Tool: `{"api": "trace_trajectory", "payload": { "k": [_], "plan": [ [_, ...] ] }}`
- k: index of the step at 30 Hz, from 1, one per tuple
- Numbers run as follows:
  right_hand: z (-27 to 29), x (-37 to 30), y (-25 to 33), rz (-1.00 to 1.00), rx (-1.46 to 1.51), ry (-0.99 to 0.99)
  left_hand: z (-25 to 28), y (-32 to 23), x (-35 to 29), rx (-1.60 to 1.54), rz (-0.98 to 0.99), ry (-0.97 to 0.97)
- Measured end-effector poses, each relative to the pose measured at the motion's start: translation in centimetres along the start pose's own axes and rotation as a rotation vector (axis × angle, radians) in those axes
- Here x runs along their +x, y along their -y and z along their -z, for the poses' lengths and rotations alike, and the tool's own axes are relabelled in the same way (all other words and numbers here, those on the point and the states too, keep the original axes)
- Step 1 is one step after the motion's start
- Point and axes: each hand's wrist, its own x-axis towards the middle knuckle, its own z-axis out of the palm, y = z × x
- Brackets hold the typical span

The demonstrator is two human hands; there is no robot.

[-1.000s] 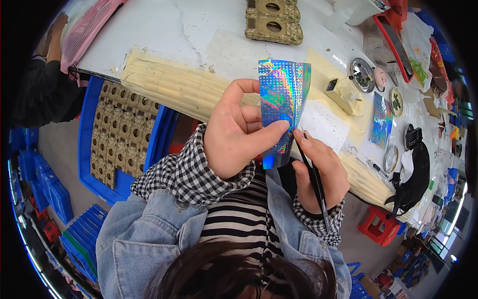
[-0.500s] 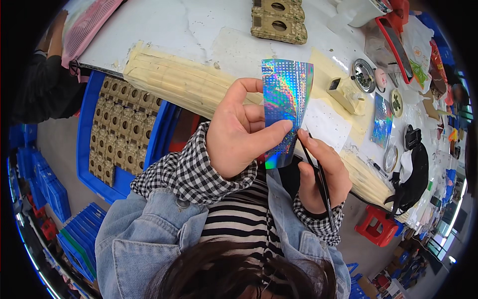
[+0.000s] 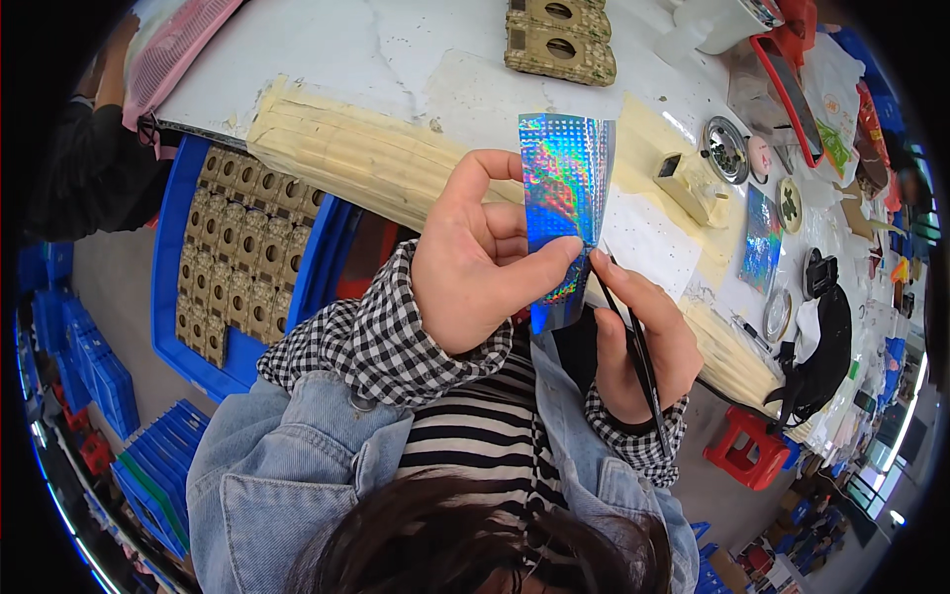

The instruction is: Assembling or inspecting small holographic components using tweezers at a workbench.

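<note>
My left hand [image 3: 470, 262] grips a shiny holographic sheet [image 3: 562, 178], bent along its length and patterned with rows of small squares, with the thumb pressed on its front. Black tweezers [image 3: 639, 358] lie in my right hand [image 3: 653, 337], pinched between thumb and fingers. Their tips are near the sheet's right edge, beside my left thumb; whether they hold a small piece is too fine to see. Beyond the hands, two joined camouflage-patterned cases [image 3: 560, 61] with round holes sit on the white table [image 3: 327, 59].
At left, a blue crate [image 3: 168, 327] holds several similar camouflage cases. A pink basket [image 3: 178, 59] and a person's dark sleeve [image 3: 89, 168] are beyond it. On the right lie a taped block [image 3: 693, 188], a round metal dish [image 3: 725, 148], another holographic sheet [image 3: 760, 233] and a black pouch [image 3: 826, 346].
The holographic sheet has turned slightly and its reflections have shifted. My right hand has moved a little, with the tweezers still in it; the left keeps its grip.
</note>
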Motion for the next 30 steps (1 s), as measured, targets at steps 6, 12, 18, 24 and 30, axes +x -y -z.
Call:
{"api": "trace_trajectory", "payload": {
  "k": [6,12,18,24,30],
  "plan": [
    [0.16,0.26,0.16,0.006,-0.025,0.018,0.02,0.02,-0.08,0.022,-0.008,-0.012],
    [-0.17,-0.25,-0.16,0.01,0.017,-0.008,0.09,0.08,0.12,-0.043,0.003,0.007],
    [-0.26,-0.56,-0.45,0.013,0.04,-0.01,0.09,-0.01,0.15,-0.078,0.033,-0.001],
    [-0.33,-0.35,-0.22,0.019,0.003,-0.003,0.07,0.19,0.15,-0.073,0.007,-0.012],
    [-0.53,-0.03,-0.09,0.152,-0.164,-0.026,0.05,0.16,0.18,-0.095,0.026,-0.006]
  ]
}}
